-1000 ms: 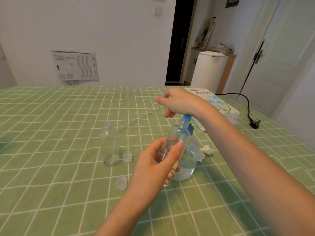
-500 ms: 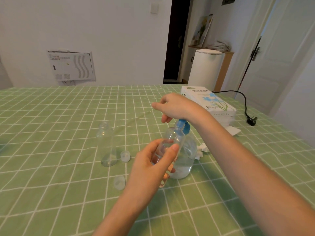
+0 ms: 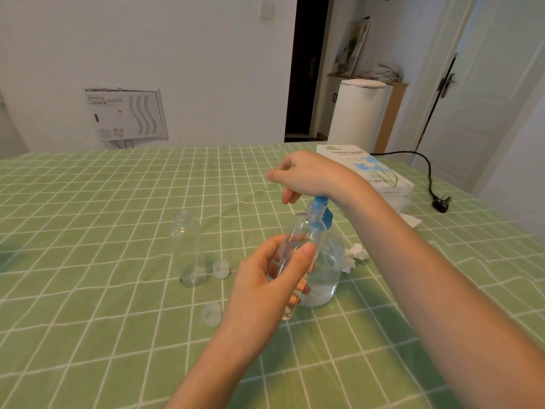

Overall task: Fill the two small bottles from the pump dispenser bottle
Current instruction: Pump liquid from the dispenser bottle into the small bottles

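My left hand point(image 3: 259, 290) grips a small clear bottle point(image 3: 298, 243), tilted with its mouth up against the blue pump head point(image 3: 320, 208). The pump dispenser bottle point(image 3: 327, 270) stands just behind it on the table, partly filled with clear liquid. My right hand point(image 3: 309, 175) rests on top of the pump head with its fingers loosely curled and holding nothing. A second small clear bottle point(image 3: 188, 249) stands upright and uncapped to the left. Two clear caps point(image 3: 221, 269) point(image 3: 211, 313) lie on the cloth near it.
A green checked cloth point(image 3: 88, 290) covers the table. A tissue box point(image 3: 374, 172) lies at the back right, with a crumpled tissue point(image 3: 356, 253) beside the dispenser. A black plug and cable point(image 3: 441, 202) lie near the right edge.
My right hand dipped down on the pump head and has come back up. My left hand has kept the small bottle at the spout.
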`<state>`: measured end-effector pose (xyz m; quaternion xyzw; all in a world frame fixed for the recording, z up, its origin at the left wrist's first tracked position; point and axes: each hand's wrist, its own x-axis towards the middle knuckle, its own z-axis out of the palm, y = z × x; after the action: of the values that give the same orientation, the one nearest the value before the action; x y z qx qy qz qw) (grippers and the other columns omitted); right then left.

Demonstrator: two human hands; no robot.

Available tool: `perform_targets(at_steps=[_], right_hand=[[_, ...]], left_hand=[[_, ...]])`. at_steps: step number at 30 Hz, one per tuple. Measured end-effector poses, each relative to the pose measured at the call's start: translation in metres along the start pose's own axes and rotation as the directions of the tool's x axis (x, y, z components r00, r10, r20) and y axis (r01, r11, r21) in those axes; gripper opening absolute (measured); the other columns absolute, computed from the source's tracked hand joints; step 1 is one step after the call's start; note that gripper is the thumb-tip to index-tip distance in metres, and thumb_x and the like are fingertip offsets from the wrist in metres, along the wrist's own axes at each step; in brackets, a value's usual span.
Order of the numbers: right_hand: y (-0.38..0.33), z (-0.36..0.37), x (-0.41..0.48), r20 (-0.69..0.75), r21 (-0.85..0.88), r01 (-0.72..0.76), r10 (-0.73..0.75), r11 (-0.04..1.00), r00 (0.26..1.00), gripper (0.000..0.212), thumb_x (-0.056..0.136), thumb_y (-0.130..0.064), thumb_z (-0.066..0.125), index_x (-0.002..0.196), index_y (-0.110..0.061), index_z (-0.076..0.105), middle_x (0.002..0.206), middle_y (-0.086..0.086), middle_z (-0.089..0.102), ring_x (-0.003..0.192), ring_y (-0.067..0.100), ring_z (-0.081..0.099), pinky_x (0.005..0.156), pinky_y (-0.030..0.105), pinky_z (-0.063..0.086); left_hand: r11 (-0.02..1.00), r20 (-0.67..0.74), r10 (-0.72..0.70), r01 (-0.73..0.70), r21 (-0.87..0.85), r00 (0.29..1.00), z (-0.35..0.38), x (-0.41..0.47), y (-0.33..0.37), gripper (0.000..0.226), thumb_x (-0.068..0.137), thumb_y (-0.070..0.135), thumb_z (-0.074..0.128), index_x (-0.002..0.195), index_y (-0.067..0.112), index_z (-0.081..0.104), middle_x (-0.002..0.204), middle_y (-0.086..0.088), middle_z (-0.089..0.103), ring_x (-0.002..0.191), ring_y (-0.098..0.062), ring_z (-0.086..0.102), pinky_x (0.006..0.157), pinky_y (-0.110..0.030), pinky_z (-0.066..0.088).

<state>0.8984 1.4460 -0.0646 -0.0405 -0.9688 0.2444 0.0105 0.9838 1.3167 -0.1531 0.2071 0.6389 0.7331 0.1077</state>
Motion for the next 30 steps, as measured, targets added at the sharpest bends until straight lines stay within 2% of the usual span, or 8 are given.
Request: perform_targets(at_steps=[4, 9, 13, 16, 23, 27, 30], right_hand=[[0.004, 0.006, 0.001, 0.042, -0.004, -0.027, 0.027, 1.000, 0.999, 0.035, 0.095, -0.031, 0.048, 0.114, -0.004, 0.058, 0.084, 0.003, 0.073, 0.096, 0.023, 0.068, 0.085, 0.033, 0.049], [0.004, 0.007, 0.000, 0.020, -0.007, -0.021, 0.021, 1.000, 1.000, 0.035, 0.094, -0.031, 0.049, 0.114, -0.005, 0.060, 0.081, 0.001, 0.072, 0.095, 0.023, 0.069, 0.079, 0.030, 0.049], [0.001, -0.001, -0.001, 0.000, -0.023, 0.005, -0.005, 1.000, 1.000, 0.033, 0.094, -0.030, 0.048, 0.114, -0.006, 0.059, 0.085, 0.003, 0.073, 0.095, 0.023, 0.069, 0.069, 0.023, 0.046], [-0.002, -0.007, -0.001, -0.041, -0.031, 0.031, -0.032, 0.999, 0.999, 0.033, 0.095, -0.029, 0.047, 0.113, -0.005, 0.061, 0.086, 0.004, 0.073, 0.094, 0.025, 0.069, 0.065, 0.023, 0.046], [-0.005, -0.004, -0.002, 0.017, -0.011, 0.011, -0.011, 1.000, 1.000, 0.039, 0.094, -0.028, 0.048, 0.120, 0.000, 0.058, 0.088, 0.005, 0.074, 0.099, 0.026, 0.068, 0.087, 0.034, 0.050], [-0.003, -0.004, -0.002, 0.026, 0.003, 0.009, -0.009, 1.000, 1.000, 0.037, 0.093, -0.029, 0.049, 0.117, -0.002, 0.059, 0.086, 0.004, 0.074, 0.099, 0.026, 0.068, 0.091, 0.036, 0.050], [0.001, 0.001, -0.003, 0.036, 0.006, 0.003, -0.003, 1.000, 0.999, 0.033, 0.094, -0.030, 0.049, 0.114, -0.006, 0.060, 0.085, 0.003, 0.074, 0.097, 0.023, 0.068, 0.085, 0.032, 0.049]], left_hand=[[1.000, -0.016, -0.021, 0.021, -0.017, 1.000, 0.000, -0.001, -0.001, 0.027, 0.070, 0.055, 0.066, 0.090, 0.039, 0.068, 0.076, 0.000, 0.069, 0.058, -0.008, 0.059, 0.045, -0.015, 0.042], [0.999, -0.028, -0.022, 0.021, -0.028, 0.999, 0.000, 0.000, -0.003, 0.039, 0.058, 0.058, 0.064, 0.089, 0.034, 0.069, 0.072, 0.004, 0.069, 0.056, -0.008, 0.058, 0.044, -0.016, 0.043], [1.000, -0.018, -0.001, 0.001, -0.015, 1.000, 0.001, 0.001, -0.002, 0.045, 0.058, 0.057, 0.060, 0.095, 0.033, 0.068, 0.073, 0.006, 0.070, 0.057, -0.005, 0.059, 0.047, -0.014, 0.045], [1.000, -0.009, 0.005, -0.005, -0.027, 1.000, 0.001, 0.001, 0.000, 0.042, 0.059, 0.057, 0.061, 0.093, 0.034, 0.069, 0.074, 0.006, 0.070, 0.057, -0.006, 0.059, 0.048, -0.015, 0.045], [0.999, -0.001, -0.002, 0.002, -0.051, 1.000, 0.001, 0.002, 0.000, 0.043, 0.057, 0.058, 0.061, 0.092, 0.034, 0.070, 0.074, 0.004, 0.070, 0.056, -0.006, 0.058, 0.047, -0.014, 0.045], [0.999, 0.004, 0.002, -0.002, -0.034, 1.000, 0.001, 0.001, 0.000, 0.036, 0.061, 0.058, 0.062, 0.091, 0.039, 0.068, 0.075, 0.004, 0.071, 0.056, -0.005, 0.059, 0.047, -0.013, 0.044], [1.000, 0.000, -0.013, 0.013, -0.021, 1.000, 0.000, 0.001, -0.002, 0.028, 0.068, 0.058, 0.067, 0.090, 0.040, 0.068, 0.074, 0.006, 0.070, 0.056, -0.006, 0.058, 0.045, -0.014, 0.043]])
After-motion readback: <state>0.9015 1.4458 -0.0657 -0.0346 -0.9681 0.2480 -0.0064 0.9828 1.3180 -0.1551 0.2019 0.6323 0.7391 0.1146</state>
